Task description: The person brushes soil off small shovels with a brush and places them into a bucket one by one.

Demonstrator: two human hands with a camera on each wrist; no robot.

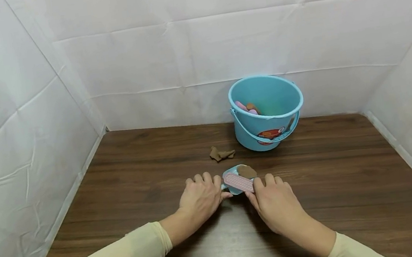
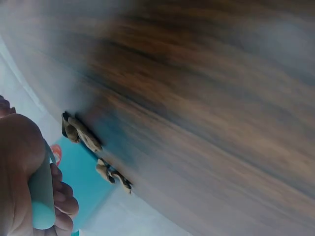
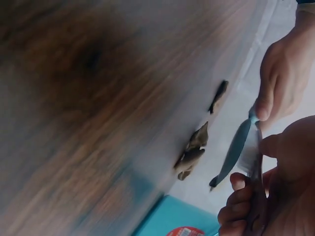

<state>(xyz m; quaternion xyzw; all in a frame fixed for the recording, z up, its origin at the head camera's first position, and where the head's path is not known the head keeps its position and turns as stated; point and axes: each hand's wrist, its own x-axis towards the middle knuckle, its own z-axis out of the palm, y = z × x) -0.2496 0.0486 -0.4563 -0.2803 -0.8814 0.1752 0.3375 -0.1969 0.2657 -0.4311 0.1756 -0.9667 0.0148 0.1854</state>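
In the head view my left hand (image 1: 201,196) grips a small light-blue dustpan (image 1: 232,170). Its rounded handle (image 2: 42,199) shows between thumb and curled fingers in the left wrist view. My right hand (image 1: 276,201) holds a pink brush (image 1: 239,182) with a dotted back, slanted over the pan. Seen side-on in the right wrist view, pan (image 3: 235,150) and brush are close together, pale bristles between them. A flat brown scrap (image 1: 247,171) overlaps the pan's far right edge in the head view. Another crumpled brown scrap (image 1: 222,154) lies on the wood just beyond.
A light-blue bucket (image 1: 263,134) with its handle hanging in front stands at the back of the dark wooden table (image 1: 148,166). Inside it are pink and brown pieces (image 1: 246,108). White sheeting (image 1: 188,52) walls the table at the back and both sides.
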